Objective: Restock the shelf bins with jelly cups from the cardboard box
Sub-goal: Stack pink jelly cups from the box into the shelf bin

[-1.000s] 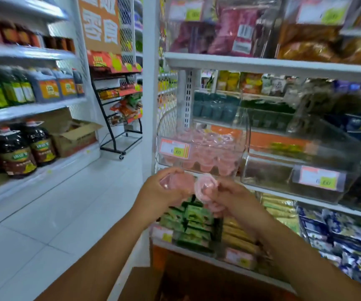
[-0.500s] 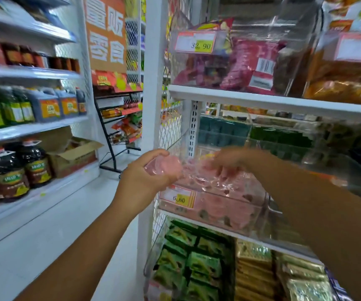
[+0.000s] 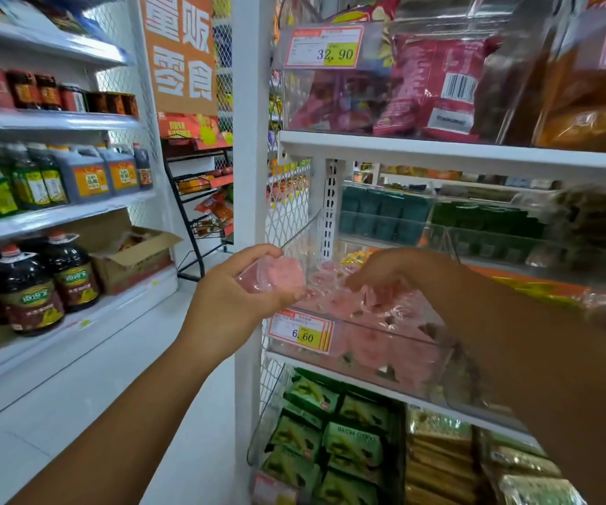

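Observation:
My left hand (image 3: 235,297) grips a pink jelly cup (image 3: 276,275) just left of a clear shelf bin (image 3: 421,362) that holds several pink jelly cups (image 3: 338,304). A 6.60 price tag (image 3: 303,331) hangs on the bin's front. My right hand (image 3: 389,273) reaches into the bin from the right, fingers curled down over the cups; whether it holds one is hidden. The cardboard box of the task is out of view.
A white upright post (image 3: 248,176) stands left of the bin. Bins of green cookie packs (image 3: 330,431) sit below, red snack bags (image 3: 436,82) above. Across the white aisle floor (image 3: 75,377), shelves carry oil bottles (image 3: 28,286) and an open carton (image 3: 137,256).
Both hands rose from below the bin to its mouth. My right hand went into the bin with its cup; my left hand kept its cup and stays beside the bin.

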The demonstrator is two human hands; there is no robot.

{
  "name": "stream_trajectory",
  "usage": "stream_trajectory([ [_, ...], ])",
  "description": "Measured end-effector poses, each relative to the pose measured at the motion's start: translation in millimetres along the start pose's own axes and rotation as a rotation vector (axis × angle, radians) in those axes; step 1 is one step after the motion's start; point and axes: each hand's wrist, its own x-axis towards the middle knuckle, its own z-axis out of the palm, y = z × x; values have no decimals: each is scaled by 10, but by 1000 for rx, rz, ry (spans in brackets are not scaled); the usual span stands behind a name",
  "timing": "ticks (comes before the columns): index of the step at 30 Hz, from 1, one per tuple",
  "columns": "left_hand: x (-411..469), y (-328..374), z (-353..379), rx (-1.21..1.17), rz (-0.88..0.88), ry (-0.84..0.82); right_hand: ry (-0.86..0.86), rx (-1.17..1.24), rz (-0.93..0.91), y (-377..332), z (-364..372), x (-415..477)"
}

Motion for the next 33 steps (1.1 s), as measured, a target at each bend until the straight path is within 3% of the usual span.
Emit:
stream_trajectory([
  [5, -16, 65, 36, -4, 17, -15, 39, 214, -5, 110, -161, -125],
  [11, -65, 101, 107, -25, 18, -27, 121, -23, 69, 184, -118, -12],
  [15, -66, 94, 111, -19, 6, -28, 40, 66, 75, 164, -71, -24],
  [18, -73, 109, 124, -10, 11, -27, 73, 94, 104, 196, -7, 41],
  [25, -58, 111, 175, 7, 0, -30, 56, -64, 97, 163, 97, -2],
  [30, -3, 143, 250, 41, 17, -38, 246, -259, -29, 146, -12, -105],
  [31, 27, 149, 273, 53, 23, -42, 239, -142, -98, 129, -58, -157],
  [33, 81, 174, 337, 71, 47, -60, 42, 291, -214, 62, -132, -378],
])
